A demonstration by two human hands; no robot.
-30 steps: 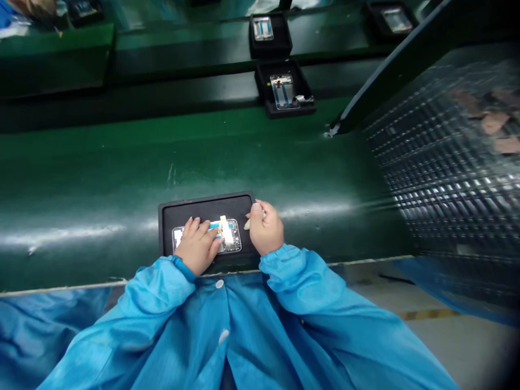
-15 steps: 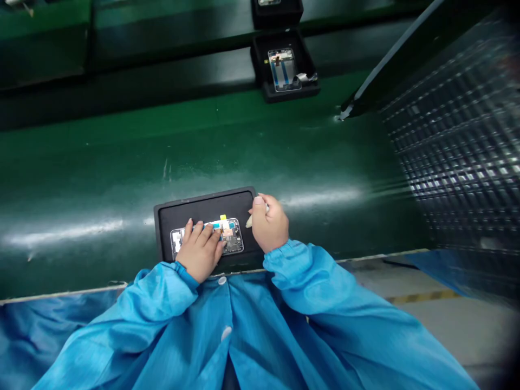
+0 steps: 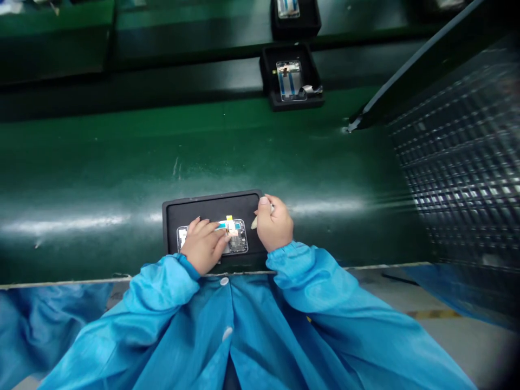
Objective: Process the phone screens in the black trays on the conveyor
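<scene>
In the black tray (image 3: 211, 206) on the green conveyor belt (image 3: 122, 173), the left hand (image 3: 203, 246) presses flat, fingers spread, on the phone frame (image 3: 235, 241), while beside it the right hand (image 3: 275, 225) pinches a small pale tool (image 3: 254, 222).

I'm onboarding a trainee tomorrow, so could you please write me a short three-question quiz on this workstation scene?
1. True or false: the left hand rests flat on the phone assembly lying in the near black tray.
2. What does the right hand hold?
A. a screwdriver
B. a small pale tool
C. nothing
3. Fill in: beyond the near tray, at least ___ more black trays stand along the green belt, the nearer one carrying another phone assembly.

Key:
1. True.
2. B. A pale tip sticks out of the closed hand towards the tray; what the tool is cannot be told.
3. Two; the second far tray is cut by the top edge.
</scene>
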